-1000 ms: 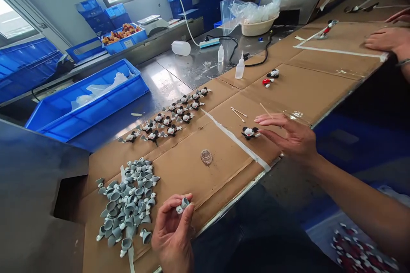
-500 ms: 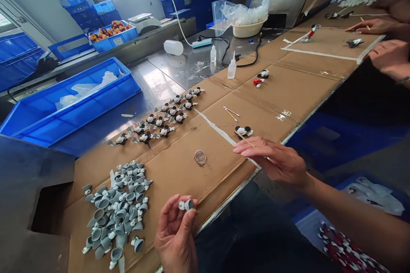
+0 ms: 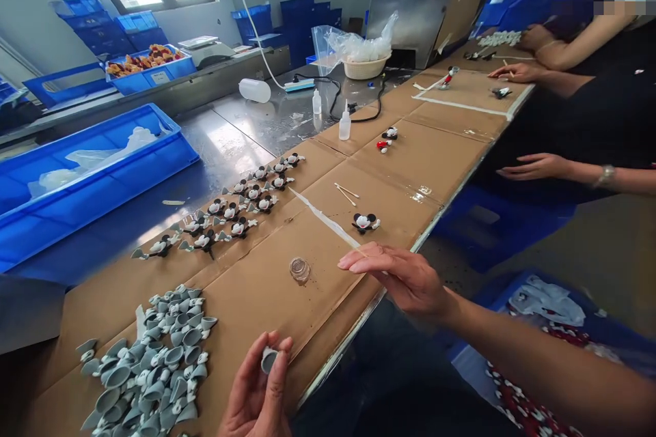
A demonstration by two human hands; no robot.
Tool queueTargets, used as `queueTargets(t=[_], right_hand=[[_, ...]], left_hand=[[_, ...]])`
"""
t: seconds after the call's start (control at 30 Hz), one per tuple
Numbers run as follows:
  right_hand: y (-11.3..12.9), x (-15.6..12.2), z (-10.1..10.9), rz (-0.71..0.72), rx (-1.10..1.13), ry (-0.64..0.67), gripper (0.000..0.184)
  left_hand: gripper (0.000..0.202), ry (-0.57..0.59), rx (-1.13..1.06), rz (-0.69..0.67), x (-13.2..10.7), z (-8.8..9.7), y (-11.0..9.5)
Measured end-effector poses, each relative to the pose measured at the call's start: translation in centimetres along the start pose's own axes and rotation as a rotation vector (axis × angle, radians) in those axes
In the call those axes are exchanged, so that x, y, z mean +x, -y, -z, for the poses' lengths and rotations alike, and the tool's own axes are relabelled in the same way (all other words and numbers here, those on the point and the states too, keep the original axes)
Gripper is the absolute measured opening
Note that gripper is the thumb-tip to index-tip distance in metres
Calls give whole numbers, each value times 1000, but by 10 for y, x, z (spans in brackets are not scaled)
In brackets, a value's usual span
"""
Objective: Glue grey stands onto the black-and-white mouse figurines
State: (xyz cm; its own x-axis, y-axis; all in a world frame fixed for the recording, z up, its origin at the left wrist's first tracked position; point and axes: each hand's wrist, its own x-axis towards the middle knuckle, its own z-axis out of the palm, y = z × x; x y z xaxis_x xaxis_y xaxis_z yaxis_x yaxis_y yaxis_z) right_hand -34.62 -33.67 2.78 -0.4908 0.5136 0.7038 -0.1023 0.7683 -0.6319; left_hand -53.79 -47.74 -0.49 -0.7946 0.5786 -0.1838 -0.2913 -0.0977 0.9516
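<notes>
Pinched in my left hand (image 3: 259,386) is a small grey cup-shaped toy part (image 3: 269,360), its hollow end facing up. My right hand (image 3: 397,276) hovers above the cardboard's front edge, closed on a thin wooden stick (image 3: 361,252), which is mostly hidden by the fingers. Between the hands a round clear dish (image 3: 300,271) lies on the cardboard (image 3: 246,287). Just beyond my right hand is a black-and-white mouse head piece (image 3: 365,222). Left of my left hand spreads a pile of grey-and-white parts (image 3: 154,369).
Rows of mouse figure pieces (image 3: 230,212) stand at the cardboard's back edge. Two cotton swabs (image 3: 346,193) and a dropper bottle (image 3: 345,123) lie farther back. A blue bin (image 3: 102,218) is at left. A co-worker's hand (image 3: 538,167) shows at right.
The camera view has turned to the right, so things appear farther left. The grey part in my left hand now has its hollow turned more toward me. My right hand keeps the stick.
</notes>
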Motion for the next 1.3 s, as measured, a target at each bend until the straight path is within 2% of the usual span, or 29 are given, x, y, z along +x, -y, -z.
queueTargets(t=[0.07, 0.17, 0.23, 0.37, 0.5, 0.67, 0.87, 1.0, 1.1, 1.3], right_hand=[[4, 2, -1, -32, 6, 6, 30], [8, 5, -2, -74, -10, 22, 31], [9, 6, -3, -83, -5, 26, 32], [4, 4, -5, -62, 33, 3, 34], [0, 6, -7, -63, -9, -76, 28], [-6, 18, -15, -90, 23, -136, 21], [-17, 33, -29, -203, 106, -244, 7], [-23, 36, -36, -274, 100, -241, 13], [-25, 37, -39, -315, 42, -208, 19], [-30, 40, -43, -313, -64, -130, 21]], left_hand=[[44, 34, -64, 49, 2, -1, -1], [46, 5, -145, 186, 8, -3, -3], [47, -6, -187, 226, 11, -4, -5], [45, 24, -230, 230, 13, -5, -9], [48, 31, -239, 251, 15, -4, -9], [52, -8, -234, 295, 18, -8, -7], [45, 100, -238, 222, 24, -16, -1], [44, 89, -200, 266, 30, -17, 6], [43, 115, -200, 239, 34, -14, 11], [44, 129, -229, 252, 37, -9, 18]])
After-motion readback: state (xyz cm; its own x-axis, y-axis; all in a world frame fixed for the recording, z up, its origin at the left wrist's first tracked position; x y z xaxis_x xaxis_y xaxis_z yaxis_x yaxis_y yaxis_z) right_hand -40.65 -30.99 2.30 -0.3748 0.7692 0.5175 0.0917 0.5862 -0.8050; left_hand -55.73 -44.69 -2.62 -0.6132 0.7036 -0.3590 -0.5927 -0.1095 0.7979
